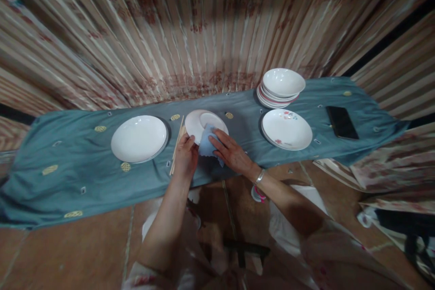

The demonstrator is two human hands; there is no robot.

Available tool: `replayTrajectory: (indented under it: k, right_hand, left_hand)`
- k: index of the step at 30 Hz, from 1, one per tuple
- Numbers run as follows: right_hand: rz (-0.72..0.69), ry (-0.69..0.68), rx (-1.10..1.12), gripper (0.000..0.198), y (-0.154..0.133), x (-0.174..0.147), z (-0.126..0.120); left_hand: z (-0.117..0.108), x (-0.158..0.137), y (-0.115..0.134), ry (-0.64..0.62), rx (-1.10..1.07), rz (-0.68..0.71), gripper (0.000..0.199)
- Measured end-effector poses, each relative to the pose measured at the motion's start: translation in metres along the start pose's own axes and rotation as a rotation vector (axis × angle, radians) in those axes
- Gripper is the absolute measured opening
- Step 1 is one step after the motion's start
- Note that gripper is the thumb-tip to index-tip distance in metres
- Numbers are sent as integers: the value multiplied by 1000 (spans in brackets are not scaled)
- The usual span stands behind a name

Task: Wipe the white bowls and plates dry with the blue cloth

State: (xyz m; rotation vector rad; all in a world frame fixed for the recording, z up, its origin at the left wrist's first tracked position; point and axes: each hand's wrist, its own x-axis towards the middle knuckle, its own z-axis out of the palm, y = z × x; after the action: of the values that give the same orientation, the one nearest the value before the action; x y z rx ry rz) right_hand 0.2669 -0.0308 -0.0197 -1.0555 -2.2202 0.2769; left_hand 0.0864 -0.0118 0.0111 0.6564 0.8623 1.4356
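In the middle of the table, my left hand (186, 153) grips the near left rim of a white bowl (195, 123). The bowl seems turned with its underside up, since a round foot ring shows. My right hand (233, 152) presses a light blue cloth (207, 142) against the bowl's near right side, its fingers closed on the cloth. Part of the bowl is hidden under the cloth. Just left of the bowl lie some thin wooden chopsticks (176, 150), partly behind my left hand.
White plates (139, 138) are stacked at the left. To the right stand a stack of white bowls (283, 82) and flower-patterned plates (287, 129). A black phone (341, 122) lies farther right on the green tablecloth (91, 176). A pleated curtain (204, 31) hangs behind.
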Motion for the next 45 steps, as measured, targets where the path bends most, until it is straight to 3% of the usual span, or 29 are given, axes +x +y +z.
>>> replayTrajectory:
  k: [11,23,36,45]
  right_hand:
    - [40,52,98,54,-15,27,-5]
    - [141,144,171,59,-4,44,-5]
    - [289,189,150,64,18,29,7]
    - [304,257,67,50,15,6,11]
  left_hand:
    - [3,-13,0,-64,31,25,28]
    - [12,-21,2,-100,50,32,28]
    - [13,-21,2,-96,65,40,30]
    - [9,-15,-1,-64,23,42,32]
